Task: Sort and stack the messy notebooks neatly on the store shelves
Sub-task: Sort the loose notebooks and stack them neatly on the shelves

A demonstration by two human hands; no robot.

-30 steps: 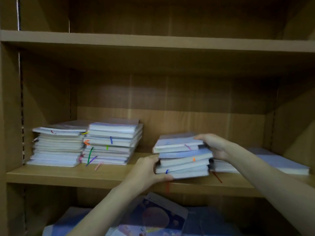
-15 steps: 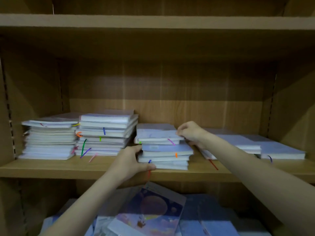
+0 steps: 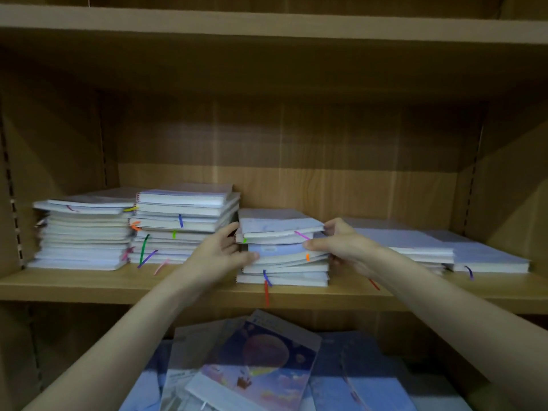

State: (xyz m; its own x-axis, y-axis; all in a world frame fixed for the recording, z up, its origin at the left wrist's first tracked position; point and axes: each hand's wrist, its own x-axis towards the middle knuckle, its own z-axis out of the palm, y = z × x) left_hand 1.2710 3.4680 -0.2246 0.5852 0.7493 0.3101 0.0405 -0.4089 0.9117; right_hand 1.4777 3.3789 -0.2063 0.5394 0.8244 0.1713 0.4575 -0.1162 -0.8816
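1. Squaring the middle stack [image 3: 283, 256] is the step I judge to be in hand: my left hand [image 3: 221, 253] grips its left side, thumb on the near face and fingers reaching round the far-left corner, while my right hand [image 3: 341, 247] pinches its right edge partway up.
2. To do it well, I would press both sides inward evenly, keep the bottom notebooks flat on the shelf [image 3: 118, 284], and nudge the skewed middle books back before letting go.
3. I would also leave it just beside the taller stack [image 3: 184, 223] on the left without bumping it.
4. It sits near the shelf's front edge, centre. Its pale blue and white covers are fanned unevenly, with coloured ribbon markers dangling; a red ribbon [image 3: 266, 293] hangs over the shelf lip.
5. Low piles [image 3: 415, 247] lie to the right.
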